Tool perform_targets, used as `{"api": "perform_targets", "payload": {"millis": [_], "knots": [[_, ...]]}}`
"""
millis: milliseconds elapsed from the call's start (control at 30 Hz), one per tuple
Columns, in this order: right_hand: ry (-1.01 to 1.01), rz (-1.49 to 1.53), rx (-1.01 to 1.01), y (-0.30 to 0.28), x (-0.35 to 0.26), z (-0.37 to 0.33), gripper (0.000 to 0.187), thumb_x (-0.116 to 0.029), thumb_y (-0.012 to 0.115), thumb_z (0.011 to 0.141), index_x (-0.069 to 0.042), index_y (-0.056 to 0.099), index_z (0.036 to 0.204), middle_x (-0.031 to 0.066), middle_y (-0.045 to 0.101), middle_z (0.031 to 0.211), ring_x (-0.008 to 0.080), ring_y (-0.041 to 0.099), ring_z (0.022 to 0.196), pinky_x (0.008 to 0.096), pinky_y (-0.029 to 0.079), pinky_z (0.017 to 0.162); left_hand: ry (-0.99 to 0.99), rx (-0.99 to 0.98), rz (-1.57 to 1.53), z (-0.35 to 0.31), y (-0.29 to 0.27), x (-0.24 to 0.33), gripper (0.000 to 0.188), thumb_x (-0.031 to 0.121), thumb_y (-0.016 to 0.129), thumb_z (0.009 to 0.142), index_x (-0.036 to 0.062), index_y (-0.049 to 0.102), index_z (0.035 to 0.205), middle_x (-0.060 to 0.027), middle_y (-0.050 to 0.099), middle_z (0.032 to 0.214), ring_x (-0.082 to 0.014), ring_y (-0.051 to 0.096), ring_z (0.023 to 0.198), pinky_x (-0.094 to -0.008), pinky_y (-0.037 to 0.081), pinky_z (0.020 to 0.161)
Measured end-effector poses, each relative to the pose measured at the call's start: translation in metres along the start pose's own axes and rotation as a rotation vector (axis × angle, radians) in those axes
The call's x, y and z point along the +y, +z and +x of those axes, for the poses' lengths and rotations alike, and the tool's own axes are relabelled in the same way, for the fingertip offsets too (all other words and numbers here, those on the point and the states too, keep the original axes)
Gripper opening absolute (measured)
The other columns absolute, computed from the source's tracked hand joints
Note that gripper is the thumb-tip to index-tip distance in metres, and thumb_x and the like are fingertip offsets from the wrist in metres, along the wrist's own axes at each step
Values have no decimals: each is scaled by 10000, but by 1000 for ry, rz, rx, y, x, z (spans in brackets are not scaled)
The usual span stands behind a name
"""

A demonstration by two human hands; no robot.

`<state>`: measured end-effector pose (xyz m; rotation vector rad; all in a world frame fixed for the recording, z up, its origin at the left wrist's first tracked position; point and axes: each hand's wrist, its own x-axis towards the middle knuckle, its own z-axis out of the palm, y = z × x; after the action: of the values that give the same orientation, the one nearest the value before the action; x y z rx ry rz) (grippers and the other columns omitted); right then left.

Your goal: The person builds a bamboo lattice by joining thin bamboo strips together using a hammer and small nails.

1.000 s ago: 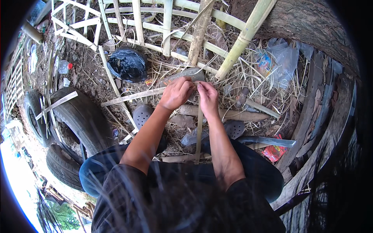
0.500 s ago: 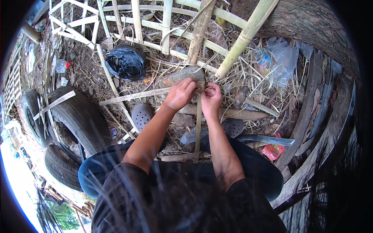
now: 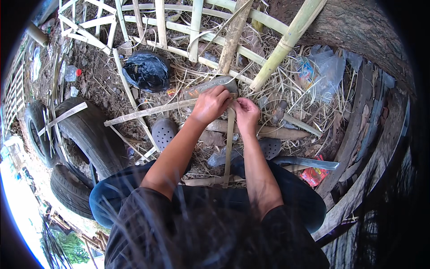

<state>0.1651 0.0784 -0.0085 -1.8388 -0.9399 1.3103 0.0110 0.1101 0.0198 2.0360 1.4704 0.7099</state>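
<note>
Just in front of me, two flat bamboo strips meet at a corner between my hands. My left hand point(image 3: 209, 106) is closed on the end of the sideways bamboo strip point(image 3: 152, 110), which sticks out to the left. My right hand point(image 3: 247, 115) pinches at the same corner, beside the top of the upright bamboo strip point(image 3: 230, 134) that runs down toward my lap. My fingers partly hide the joint and any tie there. Beneath and just beyond the hands lies a grey block point(image 3: 215, 83) with an orange mark.
A woven bamboo lattice point(image 3: 179, 28) and a thick pole point(image 3: 286, 45) stand ahead. To the right lie a hammer point(image 3: 280, 110), a long-bladed knife point(image 3: 309, 162) and plastic bags point(image 3: 327, 71). Old tyres point(image 3: 92, 134) and a black plastic bag point(image 3: 145, 71) are at left. Fibre shavings litter the ground.
The sideways strip's free end has shifted left and slightly nearer. My right fingers have closed in at the corner, nearer my left hand.
</note>
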Motion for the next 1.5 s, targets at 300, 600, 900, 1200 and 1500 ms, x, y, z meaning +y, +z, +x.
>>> {"api": "perform_targets", "payload": {"millis": [300, 600, 900, 1200, 1500], "knots": [[-10, -9, -73, 0, -1, 6, 109, -51, 713, 826, 19, 709, 909, 44, 695, 748, 75, 610, 642, 249, 493, 613, -123, 18, -35, 2, -6, 6, 138, 124, 733, 748, 66, 629, 817, -82, 624, 862, -293, 649, 735, -383, 534, 651], [-176, -145, -64, 7, -14, 2, 217, -22, 692, 778, -33, 697, 994, 46, 646, 773, 122, 590, 644, 269, 483, 602, -291, 7, 3, -2, -8, 8, 117, 140, 742, 723, 80, 662, 785, -59, 632, 854, -284, 661, 744, -384, 535, 655], [-293, -172, -158, 6, -26, 6, 281, 37, 674, 791, -19, 686, 1066, 19, 608, 783, 87, 542, 638, 232, 452, 576, -179, 96, 119, -3, -7, 7, 147, 162, 772, 671, 127, 659, 758, -14, 609, 809, -229, 563, 861, -367, 373, 793], [-375, -366, -308, 11, -43, 8, 296, 37, 676, 753, -33, 699, 1040, 87, 603, 778, 201, 589, 656, 318, 490, 625, -147, 142, 57, -16, -19, -3, 155, 143, 767, 654, 114, 640, 738, -19, 603, 785, -225, 566, 808, -357, 387, 752], [-540, -582, -300, 21, -46, 6, 302, -28, 707, 718, -77, 716, 1015, 89, 579, 863, 293, 581, 864, 411, 473, 820, -236, 43, 40, -17, -22, -15, 137, 136, 760, 627, 89, 651, 696, -48, 619, 716, -261, 594, 748, -381, 436, 731]]}}
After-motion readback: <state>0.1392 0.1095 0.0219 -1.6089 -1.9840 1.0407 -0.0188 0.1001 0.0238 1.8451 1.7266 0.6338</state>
